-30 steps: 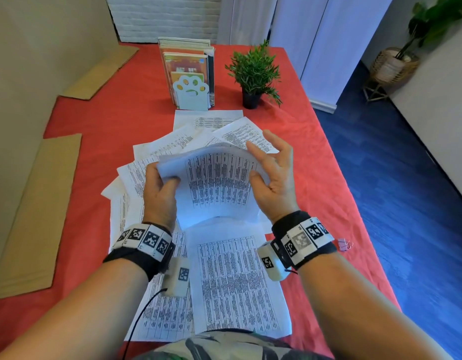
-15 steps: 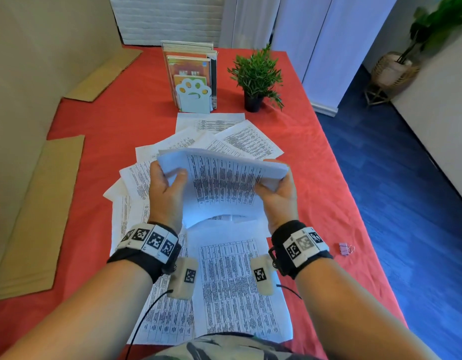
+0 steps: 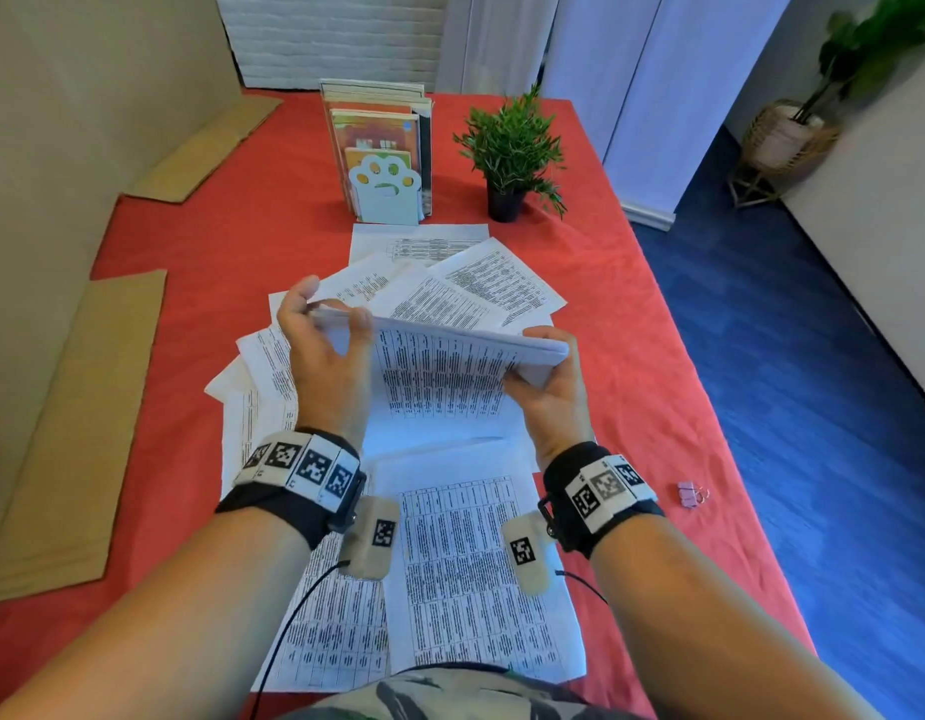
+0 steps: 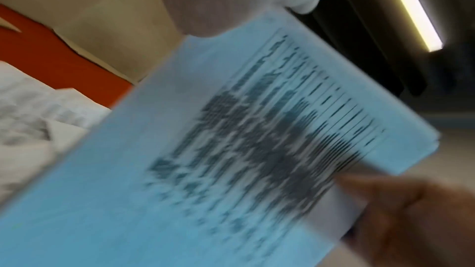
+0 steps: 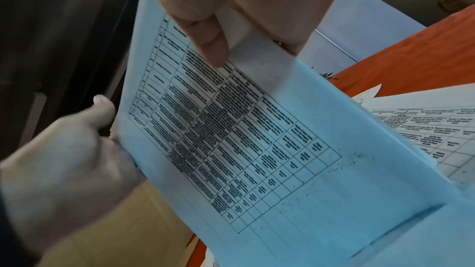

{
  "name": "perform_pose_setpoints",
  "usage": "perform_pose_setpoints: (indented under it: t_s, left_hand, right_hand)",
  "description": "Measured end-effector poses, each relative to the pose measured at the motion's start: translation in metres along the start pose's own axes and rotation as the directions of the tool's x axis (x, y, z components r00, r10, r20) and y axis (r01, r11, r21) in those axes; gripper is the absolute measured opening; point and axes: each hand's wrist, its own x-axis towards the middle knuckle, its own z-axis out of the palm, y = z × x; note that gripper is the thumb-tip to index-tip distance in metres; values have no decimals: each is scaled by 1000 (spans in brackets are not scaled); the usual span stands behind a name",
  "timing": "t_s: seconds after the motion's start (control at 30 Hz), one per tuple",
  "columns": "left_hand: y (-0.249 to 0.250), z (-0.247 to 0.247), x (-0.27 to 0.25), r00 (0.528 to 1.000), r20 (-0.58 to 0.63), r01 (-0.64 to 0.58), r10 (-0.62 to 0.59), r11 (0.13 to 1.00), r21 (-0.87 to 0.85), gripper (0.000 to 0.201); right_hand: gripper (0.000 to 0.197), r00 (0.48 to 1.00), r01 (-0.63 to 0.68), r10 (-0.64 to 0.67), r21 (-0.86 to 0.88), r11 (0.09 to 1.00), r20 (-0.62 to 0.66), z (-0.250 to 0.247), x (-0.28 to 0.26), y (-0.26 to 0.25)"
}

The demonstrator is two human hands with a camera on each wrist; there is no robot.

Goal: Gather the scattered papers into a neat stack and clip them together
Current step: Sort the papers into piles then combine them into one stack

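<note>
While the gathered stack of papers [image 3: 450, 376] stands on edge above the middle of the table [image 3: 200, 241], the left hand [image 3: 325, 366] pinches its left top corner and the right hand [image 3: 548, 392] grips its right side. Loose sheets [image 3: 481, 283] lie fanned beneath. A pink binder clip [image 3: 691, 494] rests near the right edge.

Bright, even daylight fills the head view, with wide-angle bending at its edges. The left wrist view is smeared by motion blur; a ceiling light strip [image 4: 411, 7] glares. The right wrist view is sharper.
</note>
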Motion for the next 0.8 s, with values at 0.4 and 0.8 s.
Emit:
perform_pose_setpoints:
  t_s: [0.4, 0.8]
  left_hand:
    - [-35, -10, -19, 973, 170, 119, -155, 972, 205, 47]
    - [-16, -9, -14, 934, 173, 252, -312, 920, 299, 27]
  right_hand:
    - [47, 997, 57, -59, -31, 998, -40, -1, 12, -4]
    - [20, 997, -73, 73, -202, 977, -6, -20, 19, 9]
